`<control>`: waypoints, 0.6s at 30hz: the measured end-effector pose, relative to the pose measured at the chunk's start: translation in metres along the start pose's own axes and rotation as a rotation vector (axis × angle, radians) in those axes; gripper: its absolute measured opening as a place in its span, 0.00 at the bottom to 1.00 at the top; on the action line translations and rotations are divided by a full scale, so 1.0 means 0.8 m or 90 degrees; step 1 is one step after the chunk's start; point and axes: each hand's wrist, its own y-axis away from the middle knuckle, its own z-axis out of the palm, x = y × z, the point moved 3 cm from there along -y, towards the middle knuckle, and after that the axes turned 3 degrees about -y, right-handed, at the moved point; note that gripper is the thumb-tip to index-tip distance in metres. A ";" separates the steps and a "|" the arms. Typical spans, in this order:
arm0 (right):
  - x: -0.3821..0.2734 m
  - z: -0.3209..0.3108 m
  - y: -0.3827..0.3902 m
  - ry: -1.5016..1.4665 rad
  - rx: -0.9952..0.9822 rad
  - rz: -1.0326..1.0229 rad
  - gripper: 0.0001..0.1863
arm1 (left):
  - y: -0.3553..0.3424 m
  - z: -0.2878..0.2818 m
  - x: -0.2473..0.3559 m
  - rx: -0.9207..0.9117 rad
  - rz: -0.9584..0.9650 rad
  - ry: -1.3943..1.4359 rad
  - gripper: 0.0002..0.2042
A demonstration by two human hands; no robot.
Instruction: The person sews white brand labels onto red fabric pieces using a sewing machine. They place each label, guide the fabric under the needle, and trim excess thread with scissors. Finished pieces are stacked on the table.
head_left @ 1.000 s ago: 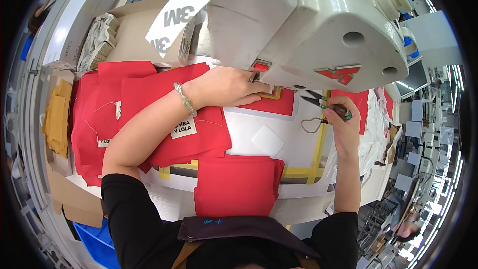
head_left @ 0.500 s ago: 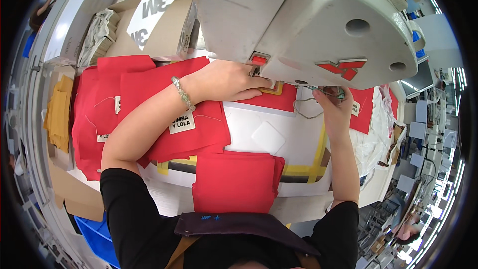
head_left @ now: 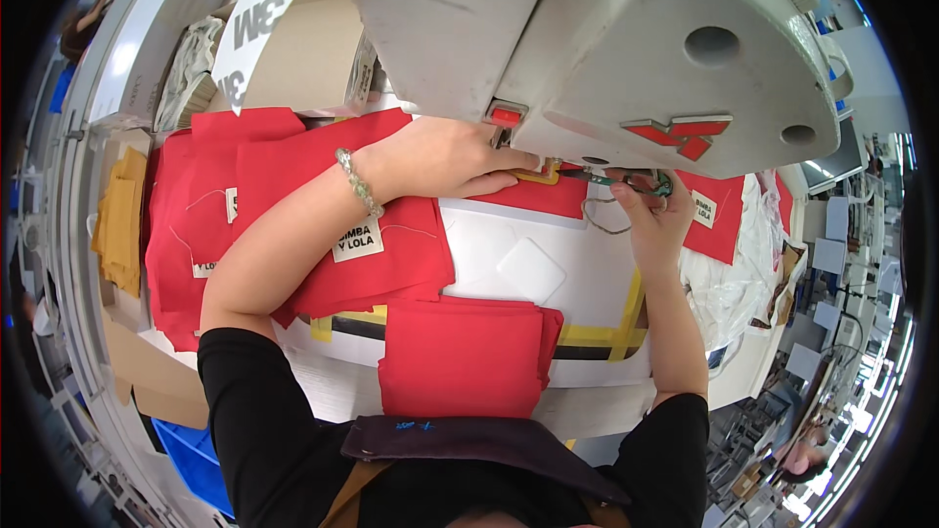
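My left hand (head_left: pixel 455 158), with a beaded bracelet (head_left: pixel 358 182) on its wrist, lies with fingers stretched out beside the yellow metal clamp (head_left: pixel 548 174) under the sewing machine's head (head_left: pixel 626 59). Beneath the clamp is a red fabric piece (head_left: pixel 556 199), partly hidden by the hand and machine. In my right hand (head_left: pixel 653 227) is a pair of green-handled thread snips (head_left: pixel 608 179), closed round by the fingers. Their dark blades point left at the clamp; the machine hides whether they touch anything. A thin cord (head_left: pixel 608 229) hangs from the snips.
Red fabric pieces with white labels (head_left: pixel 360 241) lie to the left, and a folded red stack (head_left: pixel 465 357) sits near my body. A white rounded square (head_left: pixel 531 271) lies mid-table. Right are another labelled red piece (head_left: pixel 706 220) and white plastic (head_left: pixel 729 284). Cardboard box (head_left: pixel 303 49) behind.
The snips in my right hand have come left, their blades now showing beside the yellow clamp. My left hand stays in place. The view has shifted slightly.
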 end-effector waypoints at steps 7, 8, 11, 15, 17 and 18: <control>-0.019 0.024 0.010 0.008 -0.021 0.010 0.11 | 0.000 -0.001 0.002 -0.018 -0.011 0.017 0.14; -0.022 0.027 0.010 0.015 -0.035 0.002 0.10 | 0.000 -0.001 0.001 -0.019 -0.012 0.017 0.14; -0.024 0.031 0.010 0.084 -0.045 -0.050 0.08 | 0.002 0.000 0.000 -0.017 -0.009 0.014 0.14; -0.022 0.033 0.007 0.074 -0.042 -0.030 0.09 | 0.001 -0.002 0.001 -0.026 -0.018 0.013 0.13; -0.020 0.034 0.007 0.038 -0.024 0.000 0.09 | 0.001 -0.001 0.000 -0.016 -0.014 0.008 0.13; -0.018 0.035 0.006 0.024 -0.021 0.009 0.10 | 0.002 -0.001 0.000 -0.012 -0.013 0.005 0.13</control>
